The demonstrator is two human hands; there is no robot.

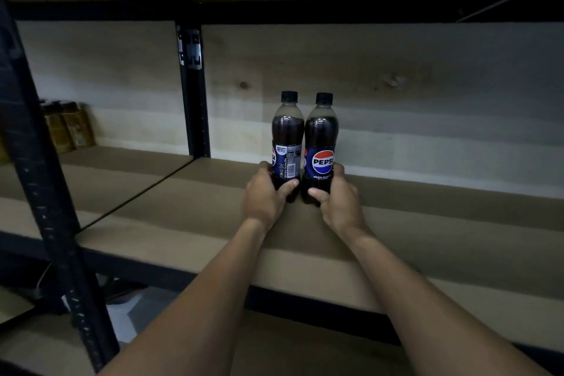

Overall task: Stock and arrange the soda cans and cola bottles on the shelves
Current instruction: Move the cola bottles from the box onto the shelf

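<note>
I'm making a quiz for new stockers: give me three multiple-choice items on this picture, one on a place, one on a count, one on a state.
1. Where are the yellowish cans? A) far left, in the next bay B) between the bottles C) on the floor
2. How many cola bottles stand on the shelf? A) one B) two C) four
3. What state are the left grip and right grip in? A) both open, off the bottles B) each curled round one bottle C) both on one cap

Key: 1 A, they sit beyond the black upright; 2 B, two capped bottles stand side by side; 3 B, each wraps a bottle near its base.
</note>
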